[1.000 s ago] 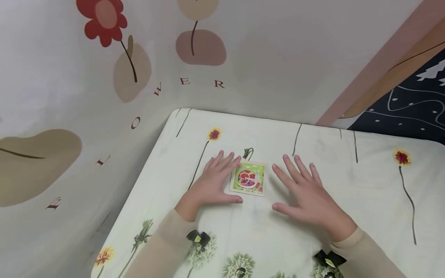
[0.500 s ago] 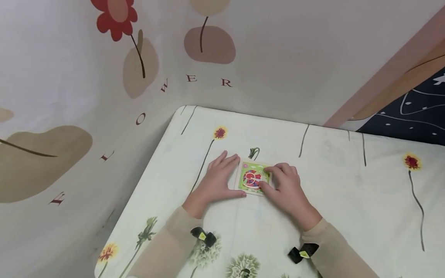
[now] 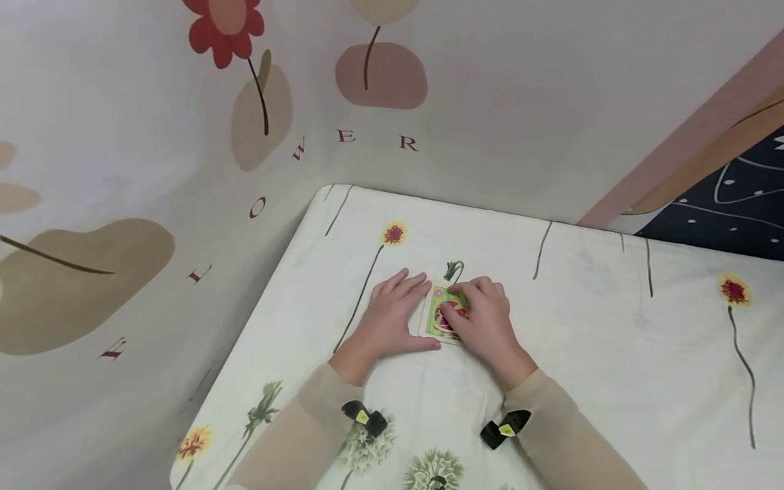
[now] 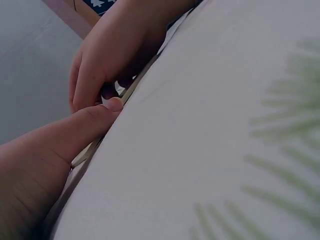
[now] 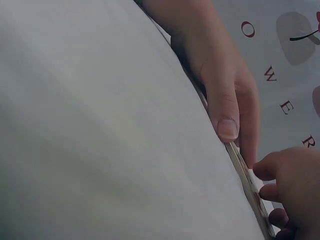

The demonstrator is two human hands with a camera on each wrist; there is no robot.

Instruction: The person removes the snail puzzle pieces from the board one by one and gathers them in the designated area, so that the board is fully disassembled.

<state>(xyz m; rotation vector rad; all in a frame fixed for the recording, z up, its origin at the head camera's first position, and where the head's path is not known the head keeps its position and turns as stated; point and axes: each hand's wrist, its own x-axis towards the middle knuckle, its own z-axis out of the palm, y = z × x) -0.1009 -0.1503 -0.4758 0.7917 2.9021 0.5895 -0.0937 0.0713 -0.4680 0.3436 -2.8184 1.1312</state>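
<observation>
On my head feed, the square picture board (image 3: 438, 327) lies flat on the white, flower-printed tabletop (image 3: 612, 340), between the person's two hands. I see the left hand (image 3: 395, 316) at the board's left side, fingers extended toward its far left corner and thumb spread wide along its near edge; it grips nothing that I can see. The right hand (image 3: 486, 320) comes in from the right, fingers bent, thumb and forefinger parted over the colourful print; I can't tell whether they pinch anything. Each beige sleeve (image 3: 294, 422) has a black band (image 3: 365, 418) near its cuff. Beyond the far edge, I have a pale backdrop (image 3: 490, 102) with lettering.
</observation>
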